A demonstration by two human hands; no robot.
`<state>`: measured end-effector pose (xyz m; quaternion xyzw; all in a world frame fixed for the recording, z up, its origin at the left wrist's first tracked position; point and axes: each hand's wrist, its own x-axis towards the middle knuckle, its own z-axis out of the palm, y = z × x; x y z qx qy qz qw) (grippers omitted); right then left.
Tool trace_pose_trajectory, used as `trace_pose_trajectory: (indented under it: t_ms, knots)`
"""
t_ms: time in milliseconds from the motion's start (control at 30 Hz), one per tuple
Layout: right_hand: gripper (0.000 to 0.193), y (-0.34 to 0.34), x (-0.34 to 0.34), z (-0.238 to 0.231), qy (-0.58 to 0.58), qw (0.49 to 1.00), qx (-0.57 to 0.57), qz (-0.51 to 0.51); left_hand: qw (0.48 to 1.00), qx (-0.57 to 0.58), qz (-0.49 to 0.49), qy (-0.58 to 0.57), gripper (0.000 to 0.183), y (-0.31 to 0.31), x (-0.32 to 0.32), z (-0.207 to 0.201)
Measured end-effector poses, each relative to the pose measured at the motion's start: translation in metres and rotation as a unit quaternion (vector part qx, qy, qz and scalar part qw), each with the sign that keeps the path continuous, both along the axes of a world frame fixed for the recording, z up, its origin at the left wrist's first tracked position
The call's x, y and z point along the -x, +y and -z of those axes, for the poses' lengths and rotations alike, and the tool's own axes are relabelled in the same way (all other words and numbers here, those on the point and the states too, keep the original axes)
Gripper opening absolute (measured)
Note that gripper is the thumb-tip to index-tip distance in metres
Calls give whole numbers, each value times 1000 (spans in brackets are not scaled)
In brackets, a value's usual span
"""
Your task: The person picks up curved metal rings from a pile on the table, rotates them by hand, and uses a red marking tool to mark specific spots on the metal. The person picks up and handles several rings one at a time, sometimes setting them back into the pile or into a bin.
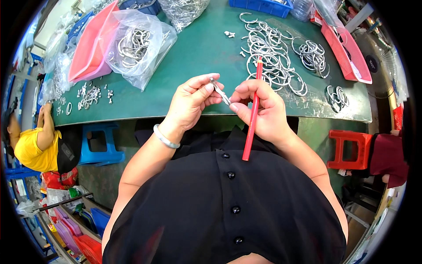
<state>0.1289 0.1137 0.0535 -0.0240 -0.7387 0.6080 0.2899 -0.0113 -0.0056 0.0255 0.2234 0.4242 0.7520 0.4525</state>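
My left hand (190,103) pinches one end of a small silver metal piece (221,93) above the near edge of the green table (198,57). My right hand (259,112) holds the piece's other end with its fingertips and also grips a long red pencil (252,114) that runs upright through the fist. A silver bangle (165,137) sits on my left wrist. A heap of silver wire rings (272,57) lies just beyond my right hand.
A clear bag of metal rings (136,44) and a pink tray (90,48) sit at the table's left, a red tray (347,53) at the right, blue bins (263,6) at the back. Blue stool (101,141) and red stool (351,147) stand below. Another person in yellow (33,145) works at left.
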Motion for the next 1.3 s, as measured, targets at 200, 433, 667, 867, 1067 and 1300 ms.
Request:
trace_pose_trajectory:
  t_ms: [200,433,667,867,1067,1300]
  knots:
    - [25,-3,0,0,34,998,-48,30,1000,-7,14,-10,25,0,0,0]
    - [19,-8,-1,-13,-2,992,-105,71,998,24,30,-47,23,1,-3,-2]
    - [21,-9,1,-14,-22,996,-39,79,994,19,62,-90,21,1,-7,0]
    - [22,1,3,-7,-21,994,-28,104,989,35,94,-110,19,0,-8,-2]
    - [22,5,5,-9,-64,991,73,96,985,66,81,-141,15,1,-13,-8]
    - [20,8,4,-8,-62,989,101,92,986,73,76,-127,16,-1,-12,-6]
